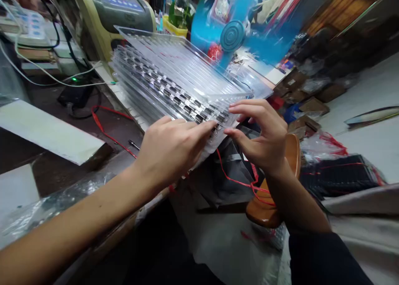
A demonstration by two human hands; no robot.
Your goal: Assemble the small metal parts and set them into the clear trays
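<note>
A stack of clear ribbed plastic trays [137,92] sits at a slant on the bench in front of me. Small black parts [177,100] with shiny metal sides, like chips, lie in rows in an upper tray. The top tray [187,60] looks tilted, leaving those rows exposed along the near side. My left hand [176,146] is closed on the near edge of the stack, its thumb by the chip rows and its other fingers partly hidden. At the right corner, my right hand [262,131] has the tray edge between fingers and thumb.
Behind the stack stand a beige-grey machine [121,11], a yellow plant pot [174,27] and a blurred blue fan [232,35]. White boards [50,129] and cables lie left. A wooden stool [268,206] with red cord is below right; boxes [311,106] and wrapped goods fill the floor beyond.
</note>
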